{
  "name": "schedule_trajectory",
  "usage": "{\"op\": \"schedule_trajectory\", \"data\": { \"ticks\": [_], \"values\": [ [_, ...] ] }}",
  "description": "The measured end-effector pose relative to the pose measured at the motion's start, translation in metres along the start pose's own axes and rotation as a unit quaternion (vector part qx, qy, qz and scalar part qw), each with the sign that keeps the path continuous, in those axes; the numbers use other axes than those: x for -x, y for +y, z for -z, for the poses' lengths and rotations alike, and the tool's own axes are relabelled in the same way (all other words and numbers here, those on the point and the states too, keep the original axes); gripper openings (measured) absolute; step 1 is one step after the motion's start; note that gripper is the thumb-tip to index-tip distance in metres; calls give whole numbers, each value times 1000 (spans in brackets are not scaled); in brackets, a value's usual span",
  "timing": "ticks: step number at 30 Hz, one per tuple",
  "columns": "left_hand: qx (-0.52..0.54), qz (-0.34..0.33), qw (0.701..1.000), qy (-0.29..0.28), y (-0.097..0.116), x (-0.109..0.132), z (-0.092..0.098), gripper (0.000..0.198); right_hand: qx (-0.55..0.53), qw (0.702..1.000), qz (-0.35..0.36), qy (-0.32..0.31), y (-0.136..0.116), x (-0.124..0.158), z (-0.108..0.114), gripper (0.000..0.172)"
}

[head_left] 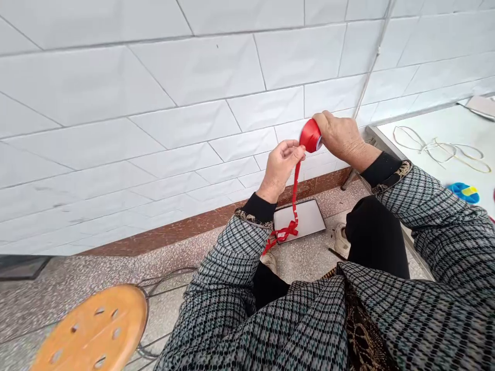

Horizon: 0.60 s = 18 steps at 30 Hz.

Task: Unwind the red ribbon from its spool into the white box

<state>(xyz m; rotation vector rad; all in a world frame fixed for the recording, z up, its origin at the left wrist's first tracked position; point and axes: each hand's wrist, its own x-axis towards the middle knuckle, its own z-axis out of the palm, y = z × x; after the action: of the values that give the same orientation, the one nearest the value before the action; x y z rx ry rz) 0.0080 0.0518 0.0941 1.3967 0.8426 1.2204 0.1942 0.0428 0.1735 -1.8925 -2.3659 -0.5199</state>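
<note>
A roll of red ribbon (310,135) is held up in front of the tiled wall. My right hand (342,138) grips the roll from its right side, fingers wrapped over the edge. Just left of the roll, my left hand (281,167) pinches the ribbon where it leaves the roll. From there the loose red strip (295,193) hangs down and lies in a tangled heap (286,233) over a shallow white tray (307,216) on the floor and past its left edge.
An orange round stool (96,330) stands at the lower left, with cables on the floor beside it. A white table (436,154) at the right bears loose cord (444,148) and a blue and yellow round object (464,192). My feet are near the tray.
</note>
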Motion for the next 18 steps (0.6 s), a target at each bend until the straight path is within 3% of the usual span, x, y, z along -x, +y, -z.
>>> {"op": "schedule_trajectory", "data": {
  "ticks": [6, 10, 18],
  "values": [
    [8, 64, 996, 54, -44, 14, 2, 28, -4, 998, 6, -56, -11, -3, -41, 41],
    [-27, 76, 995, 54, -70, 25, 8, 19, -17, 995, 0, -97, -23, 2, -75, 39],
    [21, 161, 986, 38, -94, 28, 9, 33, -42, 989, 13, -142, -34, 9, -121, 38]
  ]
}}
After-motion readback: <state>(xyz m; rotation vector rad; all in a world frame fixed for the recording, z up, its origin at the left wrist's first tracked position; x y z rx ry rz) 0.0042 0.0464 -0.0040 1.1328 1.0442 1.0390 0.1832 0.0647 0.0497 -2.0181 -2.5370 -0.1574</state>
